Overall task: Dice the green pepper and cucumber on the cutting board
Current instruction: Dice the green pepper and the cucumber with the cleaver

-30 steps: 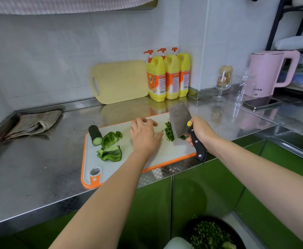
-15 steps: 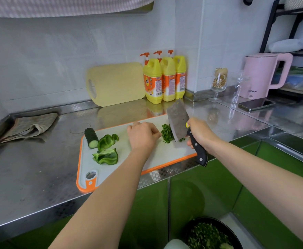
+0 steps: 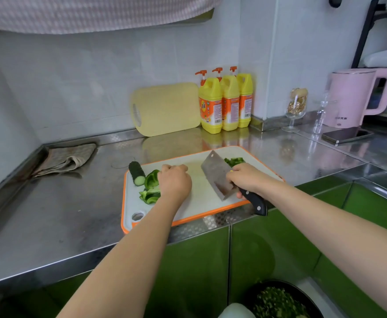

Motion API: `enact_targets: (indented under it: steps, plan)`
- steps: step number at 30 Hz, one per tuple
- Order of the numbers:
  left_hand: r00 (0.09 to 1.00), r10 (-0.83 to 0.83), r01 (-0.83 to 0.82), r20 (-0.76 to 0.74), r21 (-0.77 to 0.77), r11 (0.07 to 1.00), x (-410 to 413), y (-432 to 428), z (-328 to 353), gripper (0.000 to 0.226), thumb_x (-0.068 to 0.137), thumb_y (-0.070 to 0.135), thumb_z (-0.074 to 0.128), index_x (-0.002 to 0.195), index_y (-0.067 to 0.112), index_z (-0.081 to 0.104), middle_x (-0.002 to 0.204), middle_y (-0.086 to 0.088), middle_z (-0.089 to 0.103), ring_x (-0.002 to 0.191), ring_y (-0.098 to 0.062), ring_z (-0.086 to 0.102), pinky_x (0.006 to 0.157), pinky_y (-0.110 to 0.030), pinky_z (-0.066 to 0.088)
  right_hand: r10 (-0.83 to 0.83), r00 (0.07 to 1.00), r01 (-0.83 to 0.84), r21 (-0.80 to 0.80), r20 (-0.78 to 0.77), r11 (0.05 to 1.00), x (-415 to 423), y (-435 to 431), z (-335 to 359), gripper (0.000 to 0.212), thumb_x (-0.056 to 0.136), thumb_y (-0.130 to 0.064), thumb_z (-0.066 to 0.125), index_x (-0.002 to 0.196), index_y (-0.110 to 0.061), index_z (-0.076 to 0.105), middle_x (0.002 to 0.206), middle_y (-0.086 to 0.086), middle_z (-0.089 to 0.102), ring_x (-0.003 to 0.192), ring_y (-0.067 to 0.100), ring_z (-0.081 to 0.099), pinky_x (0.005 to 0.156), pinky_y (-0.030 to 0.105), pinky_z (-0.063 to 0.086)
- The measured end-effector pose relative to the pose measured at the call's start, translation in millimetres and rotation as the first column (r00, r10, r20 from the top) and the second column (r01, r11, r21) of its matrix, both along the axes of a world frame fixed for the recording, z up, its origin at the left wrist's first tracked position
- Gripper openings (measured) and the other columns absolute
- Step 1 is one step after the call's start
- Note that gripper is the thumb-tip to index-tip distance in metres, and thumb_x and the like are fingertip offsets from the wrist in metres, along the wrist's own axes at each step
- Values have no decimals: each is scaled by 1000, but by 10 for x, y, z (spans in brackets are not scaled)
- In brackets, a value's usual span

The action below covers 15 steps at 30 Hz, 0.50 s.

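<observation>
Beside the left fingers (image 3: 173, 168) lies cut green pepper (image 3: 151, 180).

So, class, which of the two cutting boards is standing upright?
The yellow board, propped against the wall beside the soap bottles; the orange-rimmed board lies flat on the counter.

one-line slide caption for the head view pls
Left hand at the green pepper pieces on the cutting board; right hand grips the cleaver, diced greens behind it.

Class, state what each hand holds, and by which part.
Right hand grips the cleaver by its black handle. Left hand at the pepper pieces: hold unclear.
</observation>
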<state>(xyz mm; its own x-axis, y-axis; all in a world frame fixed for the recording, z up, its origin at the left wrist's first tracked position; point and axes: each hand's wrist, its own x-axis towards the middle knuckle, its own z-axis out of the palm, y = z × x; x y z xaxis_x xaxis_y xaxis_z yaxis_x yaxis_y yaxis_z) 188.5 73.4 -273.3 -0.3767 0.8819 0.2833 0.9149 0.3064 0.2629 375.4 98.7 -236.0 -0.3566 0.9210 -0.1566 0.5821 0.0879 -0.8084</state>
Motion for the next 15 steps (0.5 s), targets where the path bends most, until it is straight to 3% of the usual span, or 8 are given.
enact_targets:
  steps: [4, 9, 12, 15]
  plan:
    - [990, -12, 5, -140, -45, 999, -50, -42, -62, 30, 97, 16, 36, 113, 11, 60, 118, -13, 59, 118, -32, 40, 89, -37, 32, -101, 995, 101, 41, 5, 994, 102, 109, 58, 13, 89, -4, 39, 83, -3, 50, 47, 13, 52, 44, 22, 45, 46, 22, 39]
    - [967, -36, 20, -254, -67, 998, -76, -71, -112, 31, 97, 20, 37, 114, 12, 61, 120, -11, 59, 116, -32, 44, 92, -37, 34, -17, 996, 18, 16, -93, 1000, -133, 9, 59, 11, 89, -8, 43, 78, -12, 45, 49, 9, 48, 48, 23, 46, 44, 23, 38]
    - [955, -54, 29, -292, -88, 996, -88, -78, -124, 31, 96, 20, 37, 113, 13, 63, 121, -11, 59, 115, -32, 44, 91, -37, 34, 49, 998, -50, -27, -49, 998, -232, -33, 7, 15, 89, -9, 44, 74, -13, 44, 54, 9, 47, 47, 22, 46, 43, 21, 39]
    - [950, -62, 39, -308, -81, 996, -103, -82, -138, 31, 94, 18, 39, 111, 13, 65, 119, -11, 60, 113, -32, 45, 89, -36, 35, 1, 1000, -1, -36, -1, 999, -147, 25, -13, 15, 90, -6, 44, 75, -7, 47, 52, 10, 48, 43, 21, 46, 41, 18, 37]
